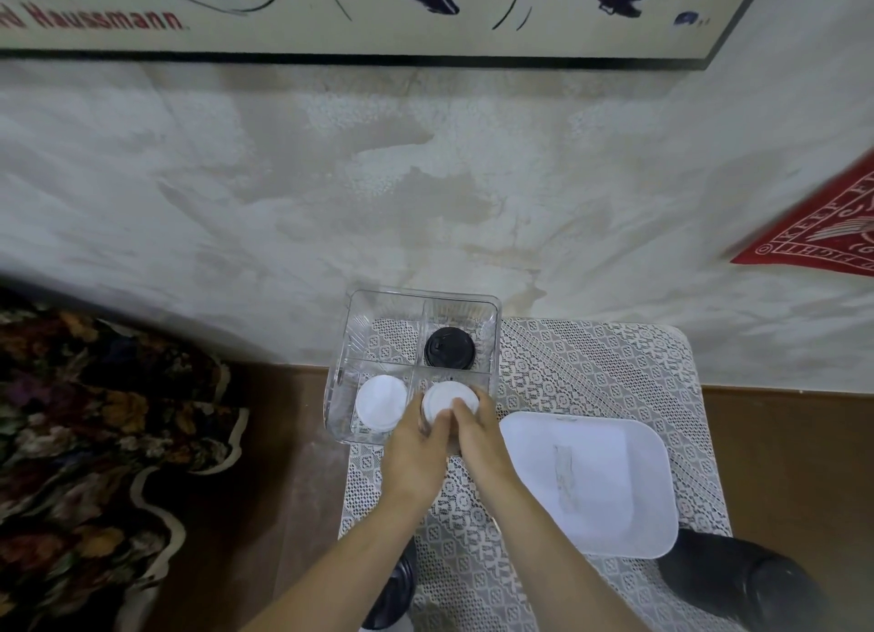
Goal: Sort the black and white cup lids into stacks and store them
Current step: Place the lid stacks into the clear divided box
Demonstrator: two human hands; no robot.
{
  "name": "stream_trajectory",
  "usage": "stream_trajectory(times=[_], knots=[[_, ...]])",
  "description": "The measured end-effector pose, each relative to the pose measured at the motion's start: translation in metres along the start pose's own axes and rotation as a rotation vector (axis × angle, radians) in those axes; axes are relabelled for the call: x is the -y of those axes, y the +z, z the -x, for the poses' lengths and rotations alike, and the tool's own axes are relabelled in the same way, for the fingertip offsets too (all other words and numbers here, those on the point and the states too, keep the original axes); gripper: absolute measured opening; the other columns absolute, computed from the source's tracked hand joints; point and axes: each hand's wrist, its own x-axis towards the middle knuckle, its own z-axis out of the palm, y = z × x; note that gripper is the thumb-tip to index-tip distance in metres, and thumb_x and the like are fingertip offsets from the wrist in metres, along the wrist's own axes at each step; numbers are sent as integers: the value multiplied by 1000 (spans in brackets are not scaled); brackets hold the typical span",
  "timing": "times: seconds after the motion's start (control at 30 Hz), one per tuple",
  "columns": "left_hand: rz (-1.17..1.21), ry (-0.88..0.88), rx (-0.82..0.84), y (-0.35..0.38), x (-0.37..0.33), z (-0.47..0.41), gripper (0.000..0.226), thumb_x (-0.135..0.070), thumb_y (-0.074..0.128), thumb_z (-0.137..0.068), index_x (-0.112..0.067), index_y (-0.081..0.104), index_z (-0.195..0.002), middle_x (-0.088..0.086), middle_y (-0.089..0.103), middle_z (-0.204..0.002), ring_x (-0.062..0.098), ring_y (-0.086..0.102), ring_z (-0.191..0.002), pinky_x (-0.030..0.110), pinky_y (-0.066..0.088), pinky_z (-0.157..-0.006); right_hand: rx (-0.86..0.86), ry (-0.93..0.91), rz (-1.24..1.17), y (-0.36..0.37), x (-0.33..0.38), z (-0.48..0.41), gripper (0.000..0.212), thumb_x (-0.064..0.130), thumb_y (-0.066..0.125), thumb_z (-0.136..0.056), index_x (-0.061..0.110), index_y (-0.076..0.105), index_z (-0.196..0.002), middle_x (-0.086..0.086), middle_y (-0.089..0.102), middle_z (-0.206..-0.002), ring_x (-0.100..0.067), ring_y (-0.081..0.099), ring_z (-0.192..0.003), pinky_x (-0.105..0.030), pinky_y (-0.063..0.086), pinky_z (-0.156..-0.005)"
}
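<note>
A clear plastic organizer [350, 348] with four compartments stands at the back of a small table. Its far right compartment holds a stack of black lids [448, 346]. A stack of white lids [381, 401] fills the near left compartment. My left hand [412, 456] and my right hand [477, 435] both grip a second stack of white lids [444, 396] in the near right compartment. The far left compartment shows only the lace beneath.
A white rectangular tray [591, 485] lies on the lace tablecloth [591, 362] to the right of my hands. Black lids [395, 593] sit by the table's near left edge, partly under my left arm. A dark floral fabric [94, 442] lies left; a black shoe [742, 579] is at lower right.
</note>
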Motion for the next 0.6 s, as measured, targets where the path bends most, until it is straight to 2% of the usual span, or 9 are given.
stream_trajectory(times=[0.07,0.1,0.17,0.23,0.33,0.4,0.5,0.6], knots=[[-21,-10,-21,-2,5,1,18,-37,60,-102,-49,53,-114,-26,66,-98,-8,61,-92,26,50,-83,11,10,-14,2,-1,3,55,34,46,-105,29,32,-157,-4,47,-149,-25,51,-133,-48,43,-115],[-8,-19,-25,-1,8,2,19,-41,61,-101,-42,57,-120,-21,69,-103,-1,65,-97,30,53,-90,17,16,-29,2,-2,5,60,36,48,-100,29,31,-157,-4,47,-149,-25,52,-133,-49,44,-114],[29,-39,-32,2,12,2,35,-43,60,-101,-29,59,-134,-11,72,-114,8,68,-105,34,54,-97,21,18,-77,3,-4,8,68,34,49,-88,31,32,-154,-3,51,-143,-26,58,-127,-46,49,-109],[90,-45,-14,6,10,5,26,-33,56,-105,-31,57,-131,-8,72,-116,9,67,-109,29,51,-94,2,8,-89,4,-6,10,61,24,50,-94,31,33,-153,-4,52,-140,-26,59,-125,-40,49,-105],[193,-120,21,7,2,1,33,-18,49,-107,-23,54,-139,0,67,-125,17,62,-117,29,44,-96,-36,-11,-79,6,-8,9,52,16,49,-104,26,35,-153,-3,51,-139,-22,54,-126,-35,45,-102],[203,-177,53,7,0,-6,37,-14,47,-107,-17,51,-144,7,64,-131,22,59,-121,33,44,-101,-47,-15,-53,9,-9,8,51,17,49,-105,26,35,-152,-2,50,-138,-21,53,-125,-40,45,-107],[113,-179,84,7,3,-12,39,-19,45,-108,-15,49,-147,9,63,-135,26,59,-125,39,44,-110,-67,4,-40,14,-11,3,51,19,50,-104,27,36,-152,-3,52,-136,-24,56,-120,-47,45,-110],[47,-150,101,8,6,-17,36,-23,45,-109,-12,50,-142,11,66,-131,26,63,-117,37,48,-104,-75,35,-49,16,-11,-3,49,19,50,-103,25,38,-150,-4,56,-133,-26,59,-119,-48,47,-109]])
